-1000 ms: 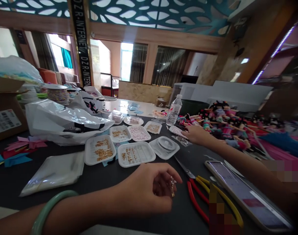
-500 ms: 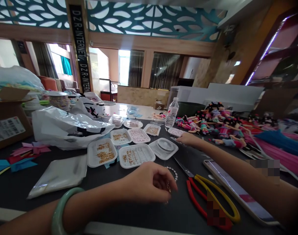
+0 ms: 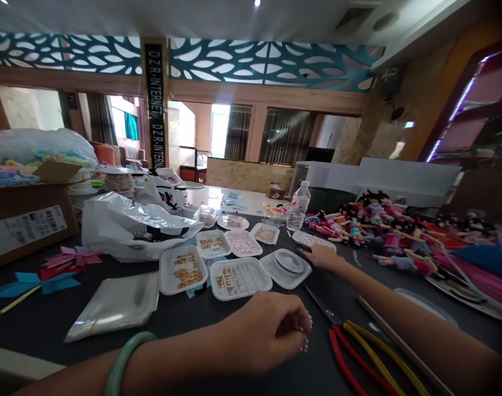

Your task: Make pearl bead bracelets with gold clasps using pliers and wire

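My left hand (image 3: 271, 333), with a green bangle (image 3: 125, 360) on its wrist, is closed in a pinch on a string of small white beads (image 3: 307, 333) that shows at the fingertips. My right hand (image 3: 323, 257) reaches forward to the near edge of a white tray of pale beads (image 3: 314, 241). Something small and dark shows at its fingertips, too unclear to name. Between the hands lie a white tray with a round lid (image 3: 286, 268) and scissors (image 3: 337, 322) with red and yellow handles.
Trays of gold pieces (image 3: 183, 269) and pink beads (image 3: 241, 243) stand ahead. Plastic sleeves (image 3: 112, 302), a white bag (image 3: 131, 228) and a cardboard box (image 3: 32, 220) are left. A water bottle (image 3: 299, 208) and dolls (image 3: 374, 220) stand right.
The view has tilted up and shifted left. My left hand has drawn closed round the bead string, which no longer shows on the table. My right forearm now covers most of the phone.
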The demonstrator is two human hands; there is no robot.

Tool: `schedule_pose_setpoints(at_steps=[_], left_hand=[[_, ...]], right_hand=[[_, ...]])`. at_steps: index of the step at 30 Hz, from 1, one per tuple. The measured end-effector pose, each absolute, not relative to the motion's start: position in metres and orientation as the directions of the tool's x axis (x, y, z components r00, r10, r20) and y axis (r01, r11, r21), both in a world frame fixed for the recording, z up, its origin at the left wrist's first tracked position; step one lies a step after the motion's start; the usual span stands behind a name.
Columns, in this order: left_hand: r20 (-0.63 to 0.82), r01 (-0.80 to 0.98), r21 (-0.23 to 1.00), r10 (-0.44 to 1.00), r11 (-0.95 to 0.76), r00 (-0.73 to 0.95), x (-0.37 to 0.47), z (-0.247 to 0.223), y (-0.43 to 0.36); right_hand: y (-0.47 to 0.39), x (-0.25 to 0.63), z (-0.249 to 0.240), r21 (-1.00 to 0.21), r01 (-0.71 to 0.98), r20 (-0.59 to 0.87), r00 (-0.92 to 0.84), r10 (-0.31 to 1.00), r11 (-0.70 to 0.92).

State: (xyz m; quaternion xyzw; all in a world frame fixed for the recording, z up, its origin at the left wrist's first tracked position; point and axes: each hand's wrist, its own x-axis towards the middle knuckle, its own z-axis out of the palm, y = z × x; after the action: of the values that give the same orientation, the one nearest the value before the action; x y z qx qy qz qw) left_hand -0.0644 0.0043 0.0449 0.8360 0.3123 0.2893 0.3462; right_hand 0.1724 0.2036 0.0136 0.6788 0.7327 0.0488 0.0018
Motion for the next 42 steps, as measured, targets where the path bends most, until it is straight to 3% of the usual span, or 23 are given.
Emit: schedule_pose_setpoints(at_steps=[3, 8, 12, 16, 21, 23, 32, 38, 42], left_hand=[[0.311, 0.414, 0.577, 0.659, -0.704, 0.685, -0.066, 0.051, 0.003], [0.294, 0.484, 0.131, 0.500, -0.865, 0.815, -0.064, 0.052, 0.003], [0.235, 0.544, 0.054, 0.540, -0.837, 0.808, -0.062, 0.053, 0.003], [0.215, 0.580, 0.168, 0.604, -0.797, 0.767, -0.062, 0.062, -0.002], [0.214, 0.537, 0.551, 0.730, -0.639, 0.649, -0.065, 0.066, -0.007], [0.190, 0.531, 0.646, 0.789, -0.548, 0.584, -0.066, 0.066, -0.006], [-0.037, 0.383, 0.879, 0.761, -0.283, 0.648, -0.052, 0.056, 0.007], [0.107, 0.064, 0.985, 0.849, -0.163, 0.517, -0.046, 0.040, 0.017], [0.090, -0.046, 0.996, 0.913, -0.079, 0.399, -0.039, 0.041, 0.020]], right_hand=[[0.203, 0.174, 0.011, 0.077, 0.997, 0.032, 0.021, 0.999, -0.024], [0.203, 0.173, 0.012, 0.041, 0.998, 0.010, 0.037, 0.999, -0.038], [0.205, 0.173, 0.017, 0.020, 1.000, -0.006, -0.024, 1.000, 0.025], [0.201, 0.182, 0.041, 0.002, 0.997, 0.020, -0.074, 0.997, 0.073], [0.163, 0.203, 0.079, -0.012, 0.995, 0.083, -0.102, 0.991, 0.104], [0.135, 0.208, 0.080, -0.027, 0.992, 0.074, -0.117, 0.990, 0.120], [0.021, 0.192, 0.027, -0.053, 0.994, -0.053, -0.095, 0.994, 0.092], [0.014, 0.185, 0.020, -0.054, 0.996, -0.048, -0.079, 0.996, 0.077], [0.010, 0.179, 0.017, -0.069, 0.992, -0.067, -0.114, 0.991, 0.110]])
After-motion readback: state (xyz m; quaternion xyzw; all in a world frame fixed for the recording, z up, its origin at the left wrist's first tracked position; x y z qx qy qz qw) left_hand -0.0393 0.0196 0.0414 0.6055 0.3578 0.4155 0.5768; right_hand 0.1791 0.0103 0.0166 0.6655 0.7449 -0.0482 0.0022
